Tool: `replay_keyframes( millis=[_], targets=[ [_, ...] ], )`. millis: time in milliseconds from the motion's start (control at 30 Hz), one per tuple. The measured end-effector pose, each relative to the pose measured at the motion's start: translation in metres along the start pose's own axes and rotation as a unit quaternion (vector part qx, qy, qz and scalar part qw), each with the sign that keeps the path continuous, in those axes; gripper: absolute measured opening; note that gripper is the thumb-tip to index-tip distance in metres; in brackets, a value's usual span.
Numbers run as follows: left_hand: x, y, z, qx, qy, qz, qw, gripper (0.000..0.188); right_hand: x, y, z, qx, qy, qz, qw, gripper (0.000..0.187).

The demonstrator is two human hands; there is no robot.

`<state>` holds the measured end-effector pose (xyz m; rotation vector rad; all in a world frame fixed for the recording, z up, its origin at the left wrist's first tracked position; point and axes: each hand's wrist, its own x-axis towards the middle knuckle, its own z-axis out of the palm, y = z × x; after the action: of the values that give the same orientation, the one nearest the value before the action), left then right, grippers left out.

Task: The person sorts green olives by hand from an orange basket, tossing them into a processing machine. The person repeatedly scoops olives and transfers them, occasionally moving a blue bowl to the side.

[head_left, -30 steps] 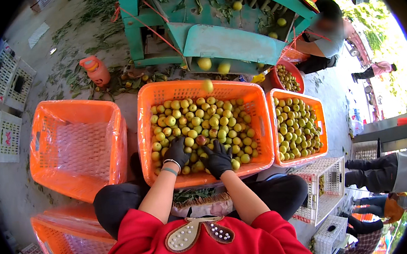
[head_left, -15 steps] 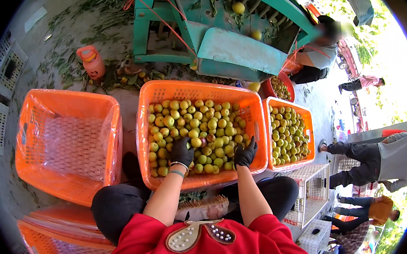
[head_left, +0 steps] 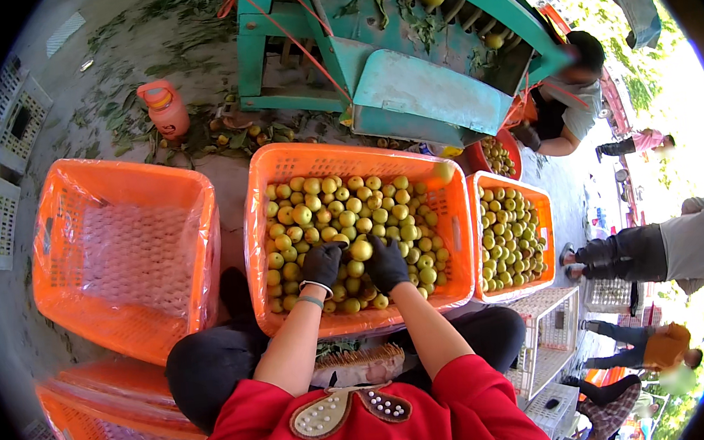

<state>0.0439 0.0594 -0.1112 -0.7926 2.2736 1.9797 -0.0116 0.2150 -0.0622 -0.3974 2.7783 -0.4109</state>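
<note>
concrete floor [head_left: 101, 82] strewn with leaves [head_left: 181, 47] lies behind the work. from the left, the gloved left hand [head_left: 321, 265] sits among round yellow-green fruit [head_left: 302, 215] in the middle orange crate [head_left: 339, 161], its fingertips partly hidden between pieces, so i cannot tell whether they close on one. next comes a single yellow fruit [head_left: 361, 250], between the two hands. the gloved right hand [head_left: 386, 264] has its tips down in the pile too; whether those fingers are together or apart, i cannot tell. fruit could bruise if both hands press inward, and pieces near the rim could spill if pushed outward. a blurred yellow shape [head_left: 445, 171] at the far right corner may be a fruit in the air; anything rolling off the chute [head_left: 433, 89] could strike a hand. around, left to right: a lined orange crate [head_left: 104, 330], a pink bottle [head_left: 167, 115], the green machine [head_left: 253, 62] crowding the far side, a fruit-filled crate [head_left: 546, 225] boxing in the right, a red basin [head_left: 516, 155], a co-worker [head_left: 579, 111].
</note>
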Motion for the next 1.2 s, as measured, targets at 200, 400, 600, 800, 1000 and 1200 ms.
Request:
replay_keyframes(
  millis=[200, 400, 600, 800, 1000, 1200],
  targets=[
    [0.002, 0.014, 0.009, -0.079, 0.16, -0.001, 0.984, 0.028, -0.061, 0.029, -0.005, -0.073, -0.034, -0.042, 0.996, 0.065],
    [0.029, 0.008, -0.007, 0.0, 0.335, 0.101, 0.937, 0.029, -0.109, 0.023, 0.007, -0.099, 0.119, 0.06, 0.986, 0.074],
    [0.045, 0.001, -0.013, 0.162, 0.186, 0.065, 0.967, 0.047, -0.086, 0.013, -0.013, -0.059, 0.052, 0.149, 0.986, 0.085],
    [0.066, 0.019, -0.015, 0.197, 0.105, 0.025, 0.974, 0.051, -0.079, 0.024, -0.002, -0.016, 0.051, 0.147, 0.988, 0.086],
    [0.065, 0.033, -0.013, 0.246, -0.033, -0.031, 0.968, 0.047, -0.052, 0.021, -0.004, 0.093, 0.067, 0.117, 0.987, 0.078],
    [0.059, 0.039, 0.005, 0.141, -0.035, -0.115, 0.983, 0.047, 0.0, 0.036, 0.017, 0.152, 0.109, 0.106, 0.977, 0.083]
  ],
)
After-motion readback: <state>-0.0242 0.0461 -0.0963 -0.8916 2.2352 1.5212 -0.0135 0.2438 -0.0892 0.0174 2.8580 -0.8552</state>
